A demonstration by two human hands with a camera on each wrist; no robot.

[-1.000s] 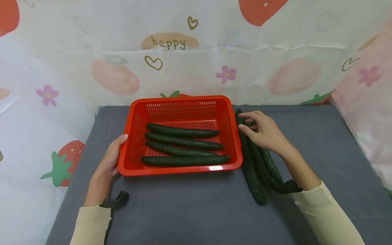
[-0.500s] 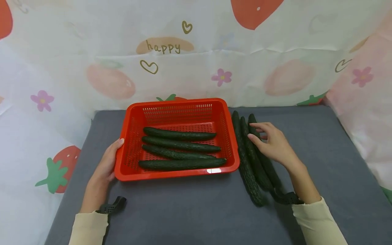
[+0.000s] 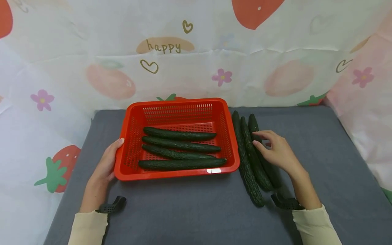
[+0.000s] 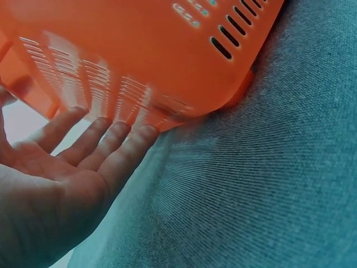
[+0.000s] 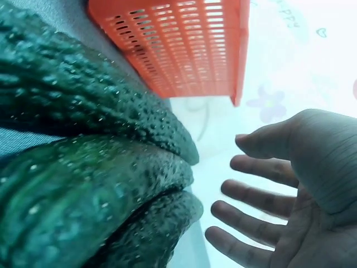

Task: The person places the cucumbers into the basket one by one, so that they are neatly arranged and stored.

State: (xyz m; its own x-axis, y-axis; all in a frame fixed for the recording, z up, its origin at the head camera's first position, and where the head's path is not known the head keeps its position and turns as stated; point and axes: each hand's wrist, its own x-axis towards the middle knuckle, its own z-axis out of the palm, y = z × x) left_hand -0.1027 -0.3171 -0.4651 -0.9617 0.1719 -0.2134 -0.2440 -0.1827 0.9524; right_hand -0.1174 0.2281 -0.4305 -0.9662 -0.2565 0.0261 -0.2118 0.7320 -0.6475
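Right hand point(image 3: 277, 149) hovers over the rightmost loose cucumber point(image 3: 269, 166); fingers loosely bent, thumb parted from them, nothing in its hold; right wrist view shows a gap between fingertips and cucumbers, no contact visible. Relation that matters: that cucumber lies below and just left of the palm; long axis runs away from the person, near end skewed right, far end skewed left; fingertips sit over its far half, hand extending across from the right; right hand is clearly the nearer one, left hand point(image 3: 105, 161) is on the other side of the red plastic basket point(image 3: 153, 175).

Middle loose cucumber point(image 3: 253, 156) and leftmost loose cucumber point(image 3: 245, 160) lie alongside on the grey tablecloth point(image 3: 190, 211), about the same axis; leftmost is just beside the basket's right wall, can't tell if touching.

Left hand holds the basket by its left side; thumb over the rim, four fingers nearly straight against the slotted outer wall in left wrist view.

Basket holds four cucumbers, all lying left to right, so roughly crosswise to the loose three; front one point(image 3: 182, 164) nearest, then third one point(image 3: 176, 153), second one point(image 3: 180, 144), back one point(image 3: 180, 133); third one's right end angles in toward the front one.

Behind it all: strawberry-print backdrop point(image 3: 183, 75) with "happy" lettering.
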